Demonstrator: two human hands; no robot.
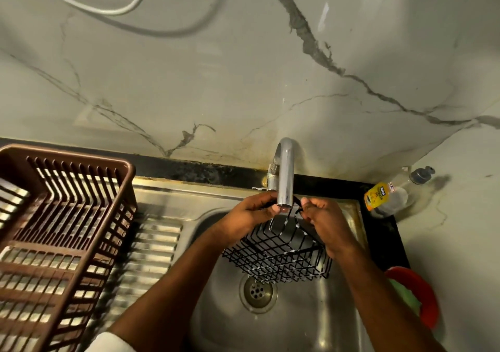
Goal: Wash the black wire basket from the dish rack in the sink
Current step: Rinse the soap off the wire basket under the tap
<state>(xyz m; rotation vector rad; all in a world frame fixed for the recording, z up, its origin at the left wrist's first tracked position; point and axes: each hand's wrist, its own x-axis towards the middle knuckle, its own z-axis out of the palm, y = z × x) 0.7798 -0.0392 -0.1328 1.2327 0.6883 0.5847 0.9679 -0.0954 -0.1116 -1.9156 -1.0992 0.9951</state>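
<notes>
A: Largest field first?
B: Wall (216,67), pale marble-look panels with grey veins, filling the upper half. A white cable (130,3) loops across it at 11 o'clock. A dark, stained ledge (189,166) runs along its foot.

A: Next in size?
B: Sink (311,332), stainless steel, occupying the lower centre; its ribbed drainboard (151,246) extends toward 9 o'clock. The surface looks wet and reflective. The drain (257,292) sits at 6 o'clock from the basket.

A: And on the drainboard?
B: Rack (62,232), brown slatted plastic, at 8 to 9 o'clock of the view.

A: Where is the basket?
B: Basket (278,249), black wire, held over the sink bowl, directly beneath the spout of the tap (285,173). White suds or water cling to several of its wires. Whether it touches the bowl cannot be told.

A: The hands?
B: Left hand (249,212) grips the basket's upper edge at about 10 o'clock of the basket, fingers curled onto the wire. Right hand (322,219) pinches the wire at about 1 o'clock of the basket, fingers bent closed on it. The two meet just below the tap's mouth. A white sleeve (113,342) shows at the left forearm, 7 o'clock.

A: Smaller items?
B: Bottle (389,196), clear with a yellow label, lies tilted on the counter at 3 o'clock of the tap. A red-rimmed green object (422,295) sits at 4 o'clock, beside the sink edge; what it is cannot be told.
</notes>
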